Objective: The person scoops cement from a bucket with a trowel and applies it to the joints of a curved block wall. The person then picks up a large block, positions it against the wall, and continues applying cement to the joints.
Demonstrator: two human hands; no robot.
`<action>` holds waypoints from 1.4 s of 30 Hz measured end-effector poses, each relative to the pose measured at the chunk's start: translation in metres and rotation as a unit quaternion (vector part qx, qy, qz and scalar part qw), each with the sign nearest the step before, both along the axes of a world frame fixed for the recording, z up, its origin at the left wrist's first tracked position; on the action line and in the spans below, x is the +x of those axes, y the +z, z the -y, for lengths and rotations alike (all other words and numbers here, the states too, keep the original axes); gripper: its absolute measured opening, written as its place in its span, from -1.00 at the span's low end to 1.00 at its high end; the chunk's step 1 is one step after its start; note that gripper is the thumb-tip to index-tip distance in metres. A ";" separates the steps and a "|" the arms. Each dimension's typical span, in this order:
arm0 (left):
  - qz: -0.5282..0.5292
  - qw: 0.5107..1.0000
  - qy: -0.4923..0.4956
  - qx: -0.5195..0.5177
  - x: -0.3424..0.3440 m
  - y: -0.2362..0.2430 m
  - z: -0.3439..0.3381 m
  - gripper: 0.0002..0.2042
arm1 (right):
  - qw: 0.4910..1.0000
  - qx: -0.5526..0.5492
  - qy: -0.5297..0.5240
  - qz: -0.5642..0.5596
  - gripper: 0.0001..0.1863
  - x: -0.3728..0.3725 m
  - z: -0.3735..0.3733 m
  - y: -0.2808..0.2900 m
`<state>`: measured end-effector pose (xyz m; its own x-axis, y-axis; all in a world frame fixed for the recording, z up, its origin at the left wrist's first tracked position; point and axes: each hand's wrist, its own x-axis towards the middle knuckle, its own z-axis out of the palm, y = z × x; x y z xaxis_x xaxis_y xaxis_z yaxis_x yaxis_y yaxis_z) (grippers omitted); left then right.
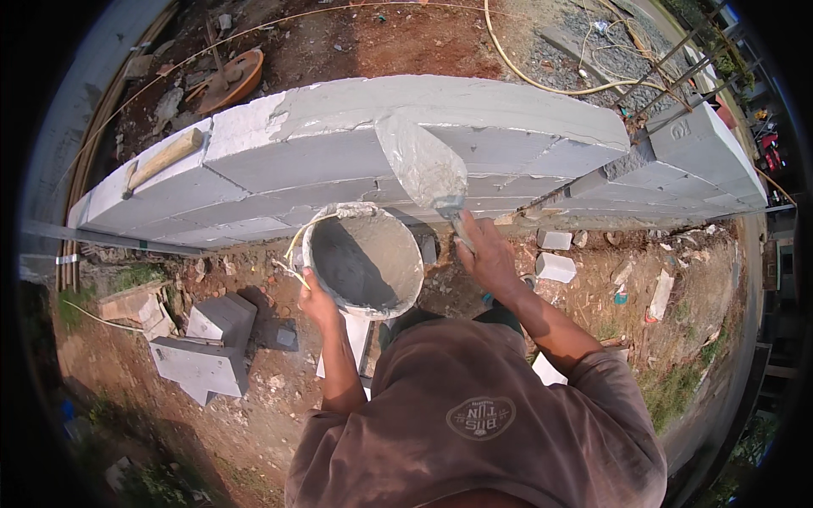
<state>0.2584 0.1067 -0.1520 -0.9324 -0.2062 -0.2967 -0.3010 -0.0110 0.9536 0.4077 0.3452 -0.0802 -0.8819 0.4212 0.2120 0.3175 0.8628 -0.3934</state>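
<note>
Brown T-shirt (474, 372), the person's own, worn, with a pale badge; fills the lower middle.
Wall (330, 152) of pale grey blocks, running left to right ahead of the person, its long axis across both hands. It lies beyond the fingers; the right hand (491, 258) is nearer to it.
Loose blocks (199, 360), pale grey, grouped on the ground at left.
Basin (251, 79), orange, shallow, beyond the wall; holds a dull brownish heap, kind unclear.
Bucket (356, 208), round, crusted at the rim, between the person and the wall, left of the right hand. Mouth uppermost; holds grey mortar (381, 245), part in shadow. What bears its weight underneath cannot be told.
Trowel (423, 161), blade smeared grey, ahead and to the left of the right fingers, long axis slanting that way, tip over the wall's upper edge; contact cannot be told.
Hammer (168, 161), wooden-handled, lying on the wall top at left.
Hands, two, bare. Right: fingers clamped round the trowel handle. Left hand (318, 300): fingers closed on the bucket's near left side, beside its yellowish handle.
</note>
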 end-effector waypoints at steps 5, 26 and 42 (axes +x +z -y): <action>0.002 1.000 -0.011 0.027 -0.013 -0.009 0.020 -0.60 | 0.984 -0.119 0.093 0.098 -0.41 0.038 0.017 0.011; -0.111 0.991 -0.068 0.006 -0.011 0.046 0.045 -0.67 | 0.639 -0.655 0.178 0.363 -0.52 -0.019 0.048 0.027; -0.056 0.998 0.011 -0.023 0.007 0.015 0.054 -0.62 | 0.928 -0.370 -0.020 -0.029 -0.44 0.016 -0.054 0.134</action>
<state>0.2655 0.0530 -0.1371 -0.9543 -0.2374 -0.1814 -0.1933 0.0275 0.9808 0.4239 0.3990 0.0533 -0.8583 0.5028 -0.1026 0.3040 0.3372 -0.8910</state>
